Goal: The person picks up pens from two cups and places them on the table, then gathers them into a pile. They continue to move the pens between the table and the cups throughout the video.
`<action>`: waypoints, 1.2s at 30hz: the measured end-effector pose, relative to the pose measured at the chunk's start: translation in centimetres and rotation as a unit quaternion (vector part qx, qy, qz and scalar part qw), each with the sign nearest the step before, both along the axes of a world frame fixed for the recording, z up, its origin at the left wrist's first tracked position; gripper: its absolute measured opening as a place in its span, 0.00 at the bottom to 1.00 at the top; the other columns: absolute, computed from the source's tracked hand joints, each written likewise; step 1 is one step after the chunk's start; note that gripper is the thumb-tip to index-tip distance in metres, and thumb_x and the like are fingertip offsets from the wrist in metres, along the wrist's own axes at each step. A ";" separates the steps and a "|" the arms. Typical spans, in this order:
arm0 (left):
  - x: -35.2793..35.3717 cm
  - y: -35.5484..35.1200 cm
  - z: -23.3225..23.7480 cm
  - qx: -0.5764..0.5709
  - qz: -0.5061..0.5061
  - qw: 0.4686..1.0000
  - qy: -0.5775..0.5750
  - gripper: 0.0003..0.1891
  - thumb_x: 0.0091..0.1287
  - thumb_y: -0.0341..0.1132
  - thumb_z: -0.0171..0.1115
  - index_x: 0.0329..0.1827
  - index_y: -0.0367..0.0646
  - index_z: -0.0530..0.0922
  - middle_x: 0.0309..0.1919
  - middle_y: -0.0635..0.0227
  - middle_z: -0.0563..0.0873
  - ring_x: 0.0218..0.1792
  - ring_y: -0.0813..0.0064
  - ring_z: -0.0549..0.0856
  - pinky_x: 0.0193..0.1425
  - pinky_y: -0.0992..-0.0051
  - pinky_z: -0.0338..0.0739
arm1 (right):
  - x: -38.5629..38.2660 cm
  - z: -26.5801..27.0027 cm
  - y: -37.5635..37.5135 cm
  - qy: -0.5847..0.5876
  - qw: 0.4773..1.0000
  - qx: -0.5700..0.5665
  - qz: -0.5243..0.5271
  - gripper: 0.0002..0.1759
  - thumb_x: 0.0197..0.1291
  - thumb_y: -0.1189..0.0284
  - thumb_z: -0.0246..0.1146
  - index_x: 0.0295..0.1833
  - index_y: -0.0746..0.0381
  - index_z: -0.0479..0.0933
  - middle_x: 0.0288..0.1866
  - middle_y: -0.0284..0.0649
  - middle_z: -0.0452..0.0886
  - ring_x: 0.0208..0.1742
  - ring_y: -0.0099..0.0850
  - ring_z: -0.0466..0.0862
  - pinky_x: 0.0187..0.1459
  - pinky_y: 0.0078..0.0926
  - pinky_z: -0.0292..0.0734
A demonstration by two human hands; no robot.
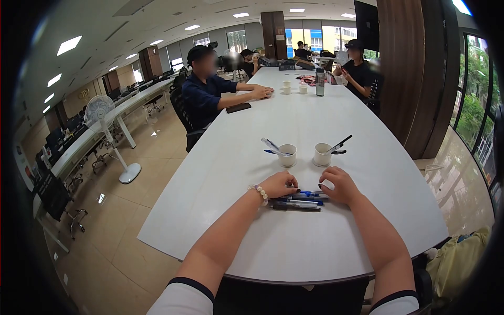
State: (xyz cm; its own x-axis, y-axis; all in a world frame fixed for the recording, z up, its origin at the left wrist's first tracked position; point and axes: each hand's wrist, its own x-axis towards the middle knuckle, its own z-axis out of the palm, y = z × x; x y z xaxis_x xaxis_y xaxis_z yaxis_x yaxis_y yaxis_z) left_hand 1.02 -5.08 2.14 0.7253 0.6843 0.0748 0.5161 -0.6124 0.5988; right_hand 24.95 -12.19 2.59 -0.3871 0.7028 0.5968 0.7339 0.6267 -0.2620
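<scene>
Several pens [296, 208] lie side by side in a pile on the white table [252, 236], close to me. My left hand [279, 185] is at the pile's upper left, fingers curled down at the pens; whether it grips one is hidden. On the right, my right hand [338, 185] is beside the pile's upper right end, thumb and fingers curved with a gap between them and nothing visible in it. Beyond my hands stand two white cups, the left cup [287, 156] holding blue and clear pens, the right cup [322, 155] holding dark pens.
A seated person [205, 94] rests both hands on the table at the left, near a dark phone [238, 107]. Another person [358, 73] sits at the right. Small white cups [303, 90] and a grey bottle [319, 82] stand farther back. A fan [105, 118] is on the floor.
</scene>
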 end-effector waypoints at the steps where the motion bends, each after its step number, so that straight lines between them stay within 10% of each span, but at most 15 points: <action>1: 0.1 0.0 0.1 0.002 0.000 1.000 -0.002 0.09 0.59 0.36 0.62 0.40 0.44 0.80 0.43 0.64 0.79 0.47 0.68 0.77 0.54 0.71 0.71 | -0.1 0.0 0.1 -0.002 1.000 0.002 0.000 0.07 0.46 0.74 0.65 0.33 0.58 0.75 0.37 0.35 0.76 0.44 0.35 0.76 0.46 0.31 0.73; 15: 1.4 -1.8 0.5 0.131 0.069 0.977 0.152 0.10 0.63 0.43 0.58 0.37 0.48 0.78 0.35 0.68 0.85 0.40 0.67 0.82 0.47 0.65 0.71 | 0.4 -0.8 1.2 0.056 0.996 0.074 -0.018 0.10 0.44 0.78 0.65 0.34 0.58 0.75 0.38 0.35 0.76 0.42 0.36 0.76 0.45 0.32 0.73; 24: 0.3 -0.2 0.5 0.247 0.187 0.930 -0.200 0.06 0.58 0.34 0.65 0.33 0.43 0.80 0.26 0.66 0.84 0.21 0.71 0.78 0.28 0.71 0.73 | 0.7 -1.1 1.9 0.092 0.992 0.074 -0.045 0.10 0.45 0.79 0.65 0.36 0.58 0.76 0.40 0.37 0.77 0.45 0.38 0.75 0.47 0.34 0.72; 27: 0.1 0.4 1.1 0.363 0.273 0.826 -0.332 0.06 0.56 0.30 0.66 0.36 0.45 0.82 0.23 0.67 0.81 0.17 0.76 0.72 0.23 0.76 0.69 | 0.4 -0.9 1.5 0.073 0.994 0.072 -0.034 0.12 0.45 0.77 0.66 0.38 0.58 0.76 0.41 0.37 0.77 0.47 0.38 0.75 0.49 0.35 0.72; 36: -1.6 1.6 0.9 0.502 0.316 0.770 -0.234 0.10 0.57 0.29 0.62 0.43 0.48 0.81 0.26 0.69 0.84 0.24 0.71 0.79 0.28 0.71 0.71 | -2.4 -0.1 0.1 -0.027 0.995 -0.031 0.088 0.18 0.48 0.68 0.65 0.47 0.54 0.76 0.47 0.36 0.77 0.51 0.36 0.74 0.54 0.33 0.69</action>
